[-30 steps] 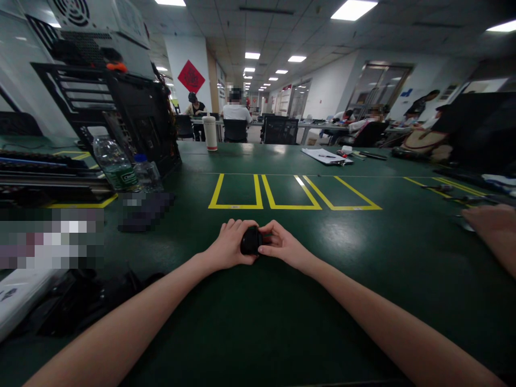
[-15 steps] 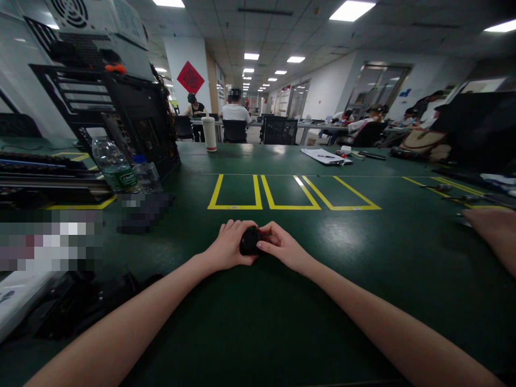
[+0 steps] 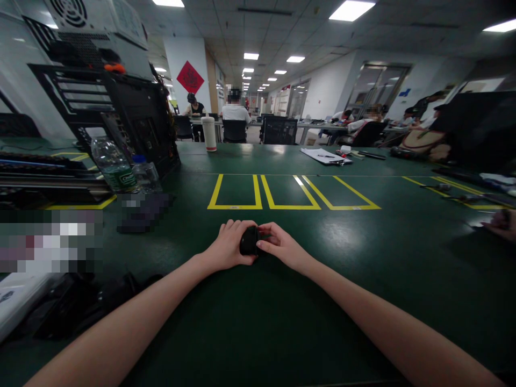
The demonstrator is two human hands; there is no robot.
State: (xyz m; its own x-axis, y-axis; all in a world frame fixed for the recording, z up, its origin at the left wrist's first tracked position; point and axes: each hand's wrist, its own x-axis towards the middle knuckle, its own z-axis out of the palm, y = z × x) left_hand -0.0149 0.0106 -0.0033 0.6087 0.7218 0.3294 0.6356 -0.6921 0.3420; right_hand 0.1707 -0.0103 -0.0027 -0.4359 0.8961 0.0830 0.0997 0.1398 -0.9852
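Note:
A small black object (image 3: 249, 241), rounded and glossy, is held low over the green table in front of me; its exact kind I cannot make out. My left hand (image 3: 231, 244) is wrapped around its left side, the fingers over the top and the thumb below. From the right, my right hand (image 3: 282, 247) pinches its edge between thumb and fingertips. Part of the object is hidden behind my fingers.
Yellow tape outlines (image 3: 236, 207) mark the green table (image 3: 274, 322) ahead. At left stand plastic bottles (image 3: 115, 164) beside a black computer case (image 3: 141, 118). A white cup (image 3: 209, 133) and a clipboard (image 3: 325, 156) lie farther back. Another person's hand (image 3: 502, 223) is at far right.
My hands stay on the black object with only a very slight shift of the right fingers. The other person's hand at far right has drawn back toward the right edge.

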